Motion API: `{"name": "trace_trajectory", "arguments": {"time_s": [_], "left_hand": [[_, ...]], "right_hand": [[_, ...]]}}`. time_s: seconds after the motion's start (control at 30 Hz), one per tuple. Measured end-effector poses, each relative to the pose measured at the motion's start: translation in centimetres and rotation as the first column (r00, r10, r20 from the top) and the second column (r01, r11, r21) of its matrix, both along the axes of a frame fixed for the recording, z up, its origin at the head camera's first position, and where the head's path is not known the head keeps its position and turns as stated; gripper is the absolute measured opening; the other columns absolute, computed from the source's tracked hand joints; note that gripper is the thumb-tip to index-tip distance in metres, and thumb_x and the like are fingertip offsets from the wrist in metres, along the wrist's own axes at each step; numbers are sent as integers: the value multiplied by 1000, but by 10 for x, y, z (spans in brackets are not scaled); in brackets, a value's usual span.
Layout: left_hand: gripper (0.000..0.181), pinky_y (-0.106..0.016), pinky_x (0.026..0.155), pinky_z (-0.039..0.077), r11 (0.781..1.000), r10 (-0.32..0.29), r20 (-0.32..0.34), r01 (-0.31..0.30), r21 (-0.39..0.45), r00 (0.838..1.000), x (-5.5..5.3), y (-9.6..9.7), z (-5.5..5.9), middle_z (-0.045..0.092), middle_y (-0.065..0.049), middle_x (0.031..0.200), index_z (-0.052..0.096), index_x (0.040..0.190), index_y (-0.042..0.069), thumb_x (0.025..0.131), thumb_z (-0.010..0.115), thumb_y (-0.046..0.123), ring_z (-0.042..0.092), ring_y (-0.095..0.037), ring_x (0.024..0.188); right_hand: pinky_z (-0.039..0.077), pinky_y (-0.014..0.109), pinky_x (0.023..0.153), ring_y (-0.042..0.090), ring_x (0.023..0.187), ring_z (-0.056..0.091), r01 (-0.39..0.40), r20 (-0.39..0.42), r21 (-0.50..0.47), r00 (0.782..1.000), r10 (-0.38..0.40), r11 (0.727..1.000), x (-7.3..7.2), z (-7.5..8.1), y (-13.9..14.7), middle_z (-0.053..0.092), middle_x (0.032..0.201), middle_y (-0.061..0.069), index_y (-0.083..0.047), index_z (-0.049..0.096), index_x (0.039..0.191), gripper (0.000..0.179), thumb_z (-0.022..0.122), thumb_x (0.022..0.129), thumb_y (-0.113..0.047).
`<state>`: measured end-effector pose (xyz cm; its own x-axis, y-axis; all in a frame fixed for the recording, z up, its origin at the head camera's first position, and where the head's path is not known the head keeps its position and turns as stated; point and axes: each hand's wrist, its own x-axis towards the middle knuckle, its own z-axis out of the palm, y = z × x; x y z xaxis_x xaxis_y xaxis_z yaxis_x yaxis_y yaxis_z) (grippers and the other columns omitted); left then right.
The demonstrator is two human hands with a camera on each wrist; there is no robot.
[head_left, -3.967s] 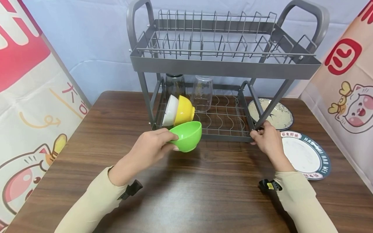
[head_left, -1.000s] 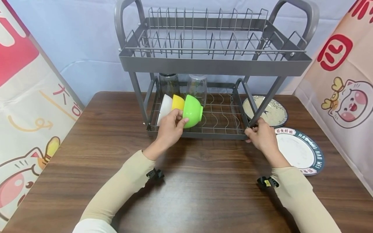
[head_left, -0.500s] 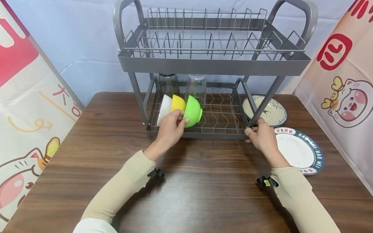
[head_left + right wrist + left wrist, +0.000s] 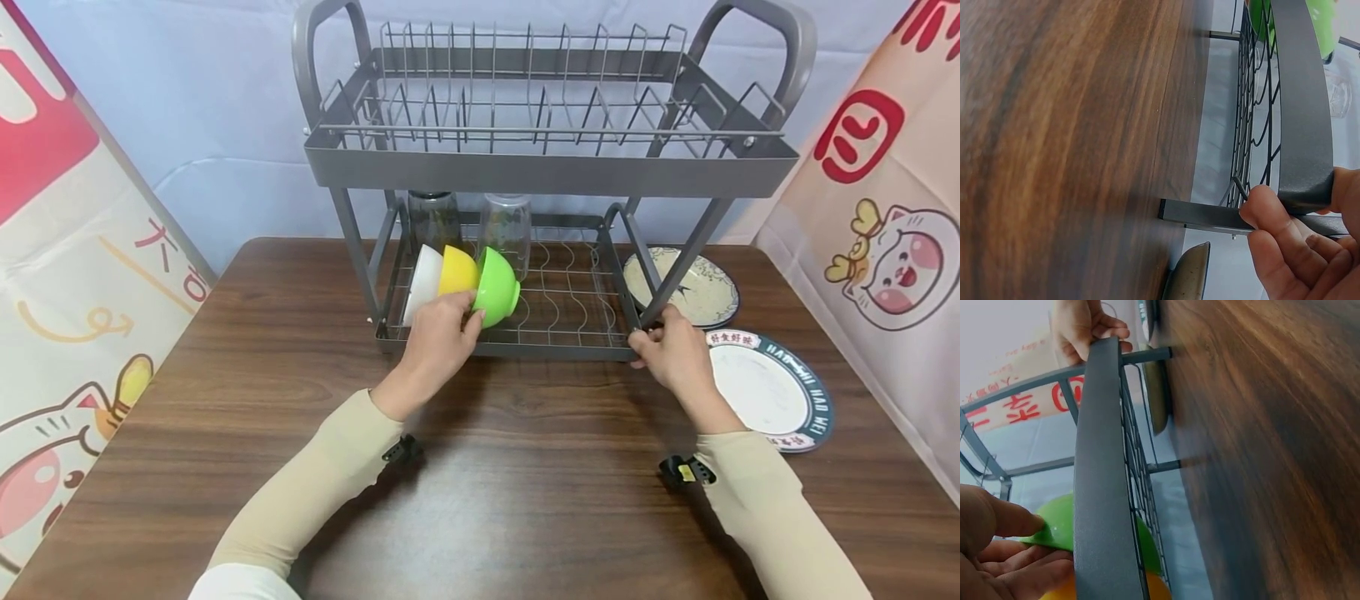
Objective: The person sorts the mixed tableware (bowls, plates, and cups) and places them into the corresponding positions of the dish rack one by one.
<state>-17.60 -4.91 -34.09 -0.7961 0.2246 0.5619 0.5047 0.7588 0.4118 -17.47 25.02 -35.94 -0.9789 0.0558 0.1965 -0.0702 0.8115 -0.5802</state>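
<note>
My left hand point(image 4: 438, 337) pinches the rim of a green bowl point(image 4: 499, 287), which leans on its side on the lower tier of a grey dish rack point(image 4: 555, 173). Thumb and fingers meet at the green rim in the left wrist view. Left of it, a yellow bowl point(image 4: 457, 271) and a white bowl point(image 4: 423, 279) tilt the same way in a row. My right hand point(image 4: 678, 354) grips the rack's front right lower corner; the right wrist view has its thumb and fingers point(image 4: 1272, 215) around the grey frame.
Behind the bowls stand a dark glass point(image 4: 435, 221) and a clear glass point(image 4: 506, 229). Right of the rack lie a patterned plate point(image 4: 705, 287) and a white plate with a green lettered rim point(image 4: 768, 392). Wire dividers point(image 4: 517, 104) line the upper tier.
The left hand has carried the green bowl from in front of the rack onto the lower tier, beside the yellow bowl. During the last second it barely moves. The right hand stays at the corner.
</note>
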Motion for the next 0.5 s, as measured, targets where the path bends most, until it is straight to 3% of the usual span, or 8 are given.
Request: {"name": "trace_trajectory", "arguments": {"time_s": [0.3, 0.5], "left_hand": [[11, -39, 56, 46, 991, 48, -24, -51, -121, 999, 2, 1, 1, 62, -6, 68, 62, 79, 5, 84, 69, 13, 60, -24, 61], [11, -39, 54, 46, 989, 55, -60, -63, -137, 997, 2, 0, 2, 64, -6, 70, 65, 81, 4, 82, 71, 13, 62, -24, 62]], "right_hand": [[39, 33, 51, 23, 56, 66, 0, 5, -7, 1000, 0, 1000, 1, -1, 1, 67, 70, 14, 7, 49, 101, 24, 53, 85, -10], [39, 34, 52, 24, 56, 66, -2, 0, -7, 1000, 2, 1000, 1, 0, 1, 67, 71, 15, 7, 49, 102, 25, 52, 85, -11]]}}
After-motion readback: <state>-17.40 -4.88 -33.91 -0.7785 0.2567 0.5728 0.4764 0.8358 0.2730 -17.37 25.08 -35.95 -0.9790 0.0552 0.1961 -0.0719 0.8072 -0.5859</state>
